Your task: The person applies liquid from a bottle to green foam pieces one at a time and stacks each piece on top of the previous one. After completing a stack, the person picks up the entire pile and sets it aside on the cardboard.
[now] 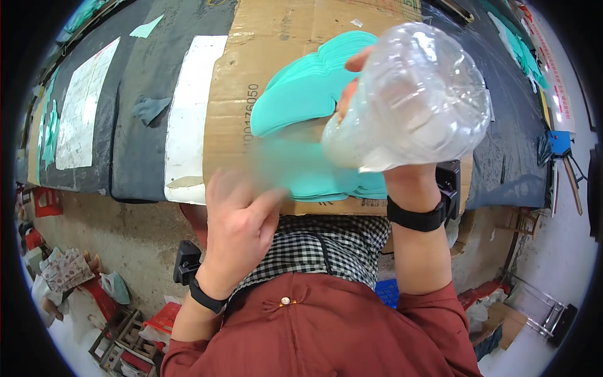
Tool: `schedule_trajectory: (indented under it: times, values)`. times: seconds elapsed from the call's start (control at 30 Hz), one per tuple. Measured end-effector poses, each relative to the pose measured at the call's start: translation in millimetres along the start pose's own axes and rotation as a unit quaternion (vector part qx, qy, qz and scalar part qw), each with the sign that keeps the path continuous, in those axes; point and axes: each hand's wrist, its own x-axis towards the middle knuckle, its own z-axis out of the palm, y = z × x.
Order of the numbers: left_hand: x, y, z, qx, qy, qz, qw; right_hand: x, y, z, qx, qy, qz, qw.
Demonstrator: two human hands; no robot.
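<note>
My right hand (pixel 353 91) is wrapped round a large clear plastic bottle (pixel 427 94), whose body hides most of the fingers. The bottle is tilted over the work, with something whitish inside its lower left part. Below and left of it, my left hand (pixel 242 217) is smeared by motion, its fingers curled in a pinch beside a grey-teal blur. What it pinches cannot be made out. Stacked teal cut pieces (pixel 295 103), rounded and fanned out, lie beyond my hands. More teal pieces (pixel 333 182) lie nearer, partly behind the blur and the bottle.
Flattened brown cardboard (pixel 229 125) lies under the teal pieces on a dark-covered table (pixel 141 69). White sheets (pixel 195 107) and a dark grey scrap (pixel 151 110) are to the left. More teal pieces (pixel 521 50) lie far right. Red crates (pixel 164 319) stand on the floor.
</note>
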Motion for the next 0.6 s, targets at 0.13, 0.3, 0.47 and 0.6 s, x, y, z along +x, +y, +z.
schedule_trajectory:
  times: [0.13, 0.3, 0.47, 0.6]
  values:
    - [-11, -2, -2, -0.031, -0.023, -0.019, 0.999, -4, 6, 26, -0.224, 0.014, -0.162, 0.961]
    - [-65, -24, -1, -0.016, -0.036, -0.092, 0.995, 3, -73, 63, 0.271, -0.100, 0.193, 0.937]
    - [-29, -14, -17, -0.053, 0.040, -0.087, 0.994, -8, -61, 14, 0.300, -0.160, 0.172, 0.924]
    - [-11, -18, -21, 0.007, 0.057, -0.057, 0.997, -25, -7, -72, 0.399, 0.004, 0.134, 0.907]
